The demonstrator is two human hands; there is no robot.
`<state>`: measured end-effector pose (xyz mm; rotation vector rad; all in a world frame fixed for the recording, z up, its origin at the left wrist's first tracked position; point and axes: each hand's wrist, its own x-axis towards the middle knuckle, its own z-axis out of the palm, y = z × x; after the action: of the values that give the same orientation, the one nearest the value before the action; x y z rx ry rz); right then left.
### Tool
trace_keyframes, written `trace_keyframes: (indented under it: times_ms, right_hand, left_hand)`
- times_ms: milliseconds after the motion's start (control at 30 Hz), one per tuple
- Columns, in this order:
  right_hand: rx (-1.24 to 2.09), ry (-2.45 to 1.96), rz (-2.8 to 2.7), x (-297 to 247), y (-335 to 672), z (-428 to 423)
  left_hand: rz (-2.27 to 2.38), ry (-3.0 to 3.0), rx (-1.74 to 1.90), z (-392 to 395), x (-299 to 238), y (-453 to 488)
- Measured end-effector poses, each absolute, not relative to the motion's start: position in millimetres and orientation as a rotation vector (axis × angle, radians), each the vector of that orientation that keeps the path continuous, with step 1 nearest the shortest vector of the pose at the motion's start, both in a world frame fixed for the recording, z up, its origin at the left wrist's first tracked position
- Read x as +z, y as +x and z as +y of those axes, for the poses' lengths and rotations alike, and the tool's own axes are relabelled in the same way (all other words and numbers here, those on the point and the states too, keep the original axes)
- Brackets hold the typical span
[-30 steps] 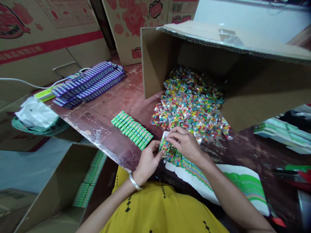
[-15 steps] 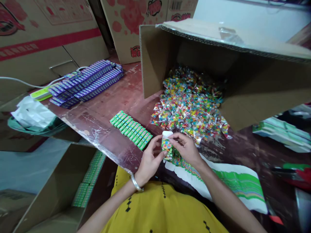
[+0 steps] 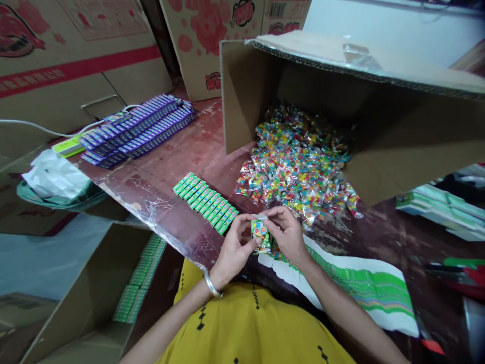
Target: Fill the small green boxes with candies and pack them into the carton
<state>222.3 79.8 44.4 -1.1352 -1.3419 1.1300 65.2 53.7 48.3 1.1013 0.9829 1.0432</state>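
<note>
My left hand and my right hand both pinch a small green printed carton, held upright just above the table's near edge. Its white top flap is folded down flat under my right fingertips. A fanned stack of flat green carton blanks lies on the table under my right forearm. A heap of small colourful wrapped packets spills from a large cardboard box lying on its side just beyond my hands. A row of closed green cartons lies to the left of my hands.
Rows of purple cartons lie at the table's far left beside a white cable. An open cardboard box holding green cartons stands on the floor at lower left. Large printed cartons stand behind. White plastic lies at the left.
My hands lifted one green carton off the blank stack and stood it upright. Its white top flap stood open half a second ago and is now folded down.
</note>
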Motion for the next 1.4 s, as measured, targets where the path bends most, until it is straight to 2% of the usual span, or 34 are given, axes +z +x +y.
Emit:
trace_keyframes:
  times_ms: [400,600,833,1000,1167,1267,1400]
  right_hand:
    - [1.491,-1.220,-1.367,50,233,99]
    - [1.542,-1.220,-1.332,51,235,102]
    - [1.098,-1.299,-1.632,57,228,88]
    - [1.009,-1.241,-2.067,58,229,68]
    - [0.653,-1.249,-2.260,47,223,55]
    - [0.613,-1.253,-2.245,41,216,52]
    - [0.666,-1.264,-2.286,38,218,59]
  left_hand:
    - [1.057,1.175,0.980,53,49,56]
    - [1.014,1.203,0.930,50,51,53]
    - [1.054,1.211,0.941,50,48,52]
    - [1.063,1.101,1.031,51,41,50]
    - [1.117,1.052,0.989,45,34,47]
    - [1.286,1.248,0.886,43,33,39]
    - [1.677,1.805,0.790,46,32,27]
